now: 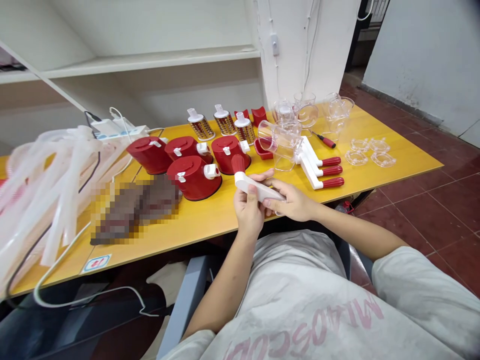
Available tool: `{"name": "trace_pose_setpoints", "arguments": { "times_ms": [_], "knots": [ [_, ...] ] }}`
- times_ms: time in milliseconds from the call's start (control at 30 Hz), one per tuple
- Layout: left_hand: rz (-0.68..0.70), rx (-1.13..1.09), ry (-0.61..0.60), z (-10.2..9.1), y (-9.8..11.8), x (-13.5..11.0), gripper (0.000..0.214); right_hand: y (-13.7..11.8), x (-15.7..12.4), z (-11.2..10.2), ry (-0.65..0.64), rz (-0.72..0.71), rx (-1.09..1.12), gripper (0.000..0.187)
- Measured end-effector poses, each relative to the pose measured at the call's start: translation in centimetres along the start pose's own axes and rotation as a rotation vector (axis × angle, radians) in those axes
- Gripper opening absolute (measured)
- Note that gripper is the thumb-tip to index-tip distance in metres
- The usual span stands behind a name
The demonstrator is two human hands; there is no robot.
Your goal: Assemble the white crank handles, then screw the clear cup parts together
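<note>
Both my hands hold a white crank handle with a red knob (247,181) just above the front edge of the yellow table (210,220). My left hand (248,210) grips its near end, fingers curled round it. My right hand (290,200) closes on the other end from the right. Right behind stand several red base units (195,177) with white knobs.
Three more white cranks with red grips (318,170) lie to the right, beside clear plastic housings (283,142), clear rings (369,152) and a red screwdriver (324,140). Metal grater drums (225,122) stand at the back. White tubing (48,170) and cables fill the left.
</note>
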State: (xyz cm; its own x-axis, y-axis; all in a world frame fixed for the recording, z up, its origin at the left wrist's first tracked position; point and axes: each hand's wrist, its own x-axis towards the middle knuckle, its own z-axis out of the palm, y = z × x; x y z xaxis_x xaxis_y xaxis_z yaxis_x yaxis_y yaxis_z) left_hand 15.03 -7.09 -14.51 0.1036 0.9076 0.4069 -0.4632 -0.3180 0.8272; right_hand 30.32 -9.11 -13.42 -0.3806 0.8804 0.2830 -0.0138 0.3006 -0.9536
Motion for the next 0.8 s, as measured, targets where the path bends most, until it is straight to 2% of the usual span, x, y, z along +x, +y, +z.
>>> {"name": "trace_pose_setpoints", "arguments": {
  "times_ms": [167,300,533,667,733,800],
  "knots": [
    [0.036,-0.024,-0.037,-0.2,-0.1,-0.1,0.053,0.0,-0.1,0.2,0.069,-0.048,-0.063,0.064],
    [0.014,0.012,-0.039,-0.3,-0.3,-0.1,0.049,-0.3,0.0,0.3,0.08,-0.01,-0.137,0.059],
    [0.09,0.027,-0.004,-0.1,-0.4,-0.5,0.044,-1.0,0.1,0.2,0.129,-0.07,-0.184,0.063],
    [0.096,-0.017,-0.016,0.2,-0.7,-0.3,0.04,-0.5,-0.2,0.6,0.149,-0.068,-0.203,0.049],
    [0.109,-0.036,0.016,0.4,-0.6,-0.1,0.043,0.1,-0.4,0.8,0.154,-0.108,-0.214,0.041],
    [0.122,-0.067,0.049,0.6,-0.5,0.2,0.049,0.8,-0.6,1.0,0.162,-0.204,-0.217,0.052]
  ]
}}
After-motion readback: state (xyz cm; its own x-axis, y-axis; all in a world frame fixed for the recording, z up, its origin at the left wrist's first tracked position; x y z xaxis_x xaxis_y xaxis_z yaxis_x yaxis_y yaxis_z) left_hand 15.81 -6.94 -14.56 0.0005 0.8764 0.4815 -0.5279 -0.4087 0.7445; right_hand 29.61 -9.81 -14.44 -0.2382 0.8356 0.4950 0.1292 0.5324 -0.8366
